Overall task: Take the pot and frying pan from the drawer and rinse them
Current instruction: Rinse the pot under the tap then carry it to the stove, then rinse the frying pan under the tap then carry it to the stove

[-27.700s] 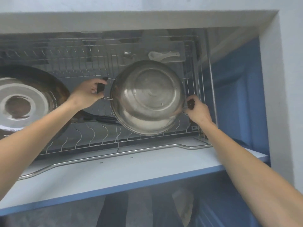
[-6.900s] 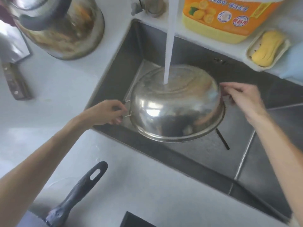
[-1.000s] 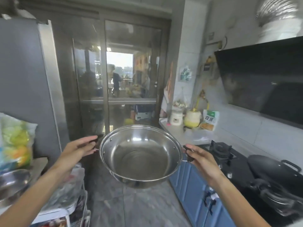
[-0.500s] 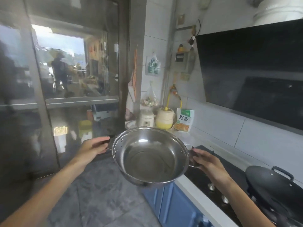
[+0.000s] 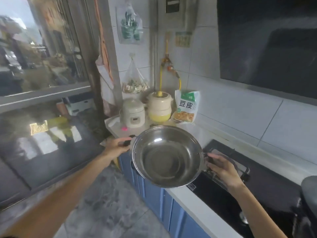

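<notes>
The shiny steel pot is held upright in the air, its mouth facing me, over the counter edge and the left end of the black gas stove. My left hand grips its black left handle. My right hand grips the black right handle, just above the left burner. The pot looks empty inside. A dark pan shows partly at the right edge on the stove; most of it is cut off.
On the white counter behind the pot stand a small cream rice cooker, a cream and yellow crock and a green food packet. Blue cabinet doors run below. A black range hood hangs above; a glass door stands on the left.
I have turned right and stepped closer to the counter. The pot, still held by both handles, has moved from over the floor to over the counter edge and stove.
</notes>
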{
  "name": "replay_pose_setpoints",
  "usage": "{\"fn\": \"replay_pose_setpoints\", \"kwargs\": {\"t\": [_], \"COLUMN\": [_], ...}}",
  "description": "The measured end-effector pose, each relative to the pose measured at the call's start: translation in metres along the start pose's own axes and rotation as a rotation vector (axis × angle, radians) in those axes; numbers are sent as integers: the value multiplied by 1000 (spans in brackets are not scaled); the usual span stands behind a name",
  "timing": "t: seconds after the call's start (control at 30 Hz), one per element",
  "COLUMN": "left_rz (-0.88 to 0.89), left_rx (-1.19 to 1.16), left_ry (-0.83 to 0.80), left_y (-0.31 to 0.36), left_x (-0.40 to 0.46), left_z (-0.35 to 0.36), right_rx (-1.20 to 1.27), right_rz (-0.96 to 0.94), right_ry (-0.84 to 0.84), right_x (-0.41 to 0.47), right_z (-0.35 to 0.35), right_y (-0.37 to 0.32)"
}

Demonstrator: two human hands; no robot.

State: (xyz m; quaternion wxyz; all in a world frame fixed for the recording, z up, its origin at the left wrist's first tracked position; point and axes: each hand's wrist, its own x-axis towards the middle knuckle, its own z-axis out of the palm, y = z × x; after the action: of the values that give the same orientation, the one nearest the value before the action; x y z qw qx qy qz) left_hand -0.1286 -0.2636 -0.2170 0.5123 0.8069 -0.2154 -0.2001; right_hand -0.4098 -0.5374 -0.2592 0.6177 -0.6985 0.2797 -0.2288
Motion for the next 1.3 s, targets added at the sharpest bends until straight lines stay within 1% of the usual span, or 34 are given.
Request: {"fn": "replay_pose_setpoints", "kwargs": {"t": [0.1, 0.17, 0.33, 0.4, 0.53, 0.63, 0.73, 0.8, 0.9, 1.0, 1.07, 1.17, 1.3], "left_rz": [-53, -89, -134, -127, -98, -60, -25, -1, 74, 177, 227, 361, 550], "left_rx": [133, 182, 187, 204, 241, 267, 268, 294, 344, 499, 610, 671, 674], "left_ry": [-100, -151, -278, -341, -539, -655, -708, -747, -792, -840, -852, -792, -662], "left_y": [-10, -24, -67, -86, -117, -128, -136, -140, -141, -138, -131, -101, -28], "left_x": [73, 116, 199, 229, 277, 308, 333, 341, 351, 354, 349, 327, 280], "left_z": [14, 23, 47, 52, 51, 49, 49, 48, 48, 50, 44, 22, -32], "right_rx": [-17, -51, -69, -68, -59, -61, -92, -131, -233, -434, -527, -625, -843], "right_rz": [51, 98, 270, 331, 489, 551, 574, 593, 628, 660, 622, 524, 363], "right_ry": [29, 90, 255, 345, 547, 632, 699, 724, 693, 629, 623, 616, 613], "right_x": [52, 80, 116, 123, 124, 130, 135, 136, 139, 138, 133, 114, 72], "right_z": [10, 20, 61, 79, 112, 130, 142, 147, 154, 164, 176, 195, 220], "right_y": [27, 45, 95, 113, 132, 138, 141, 139, 135, 120, 96, 50, -30]}}
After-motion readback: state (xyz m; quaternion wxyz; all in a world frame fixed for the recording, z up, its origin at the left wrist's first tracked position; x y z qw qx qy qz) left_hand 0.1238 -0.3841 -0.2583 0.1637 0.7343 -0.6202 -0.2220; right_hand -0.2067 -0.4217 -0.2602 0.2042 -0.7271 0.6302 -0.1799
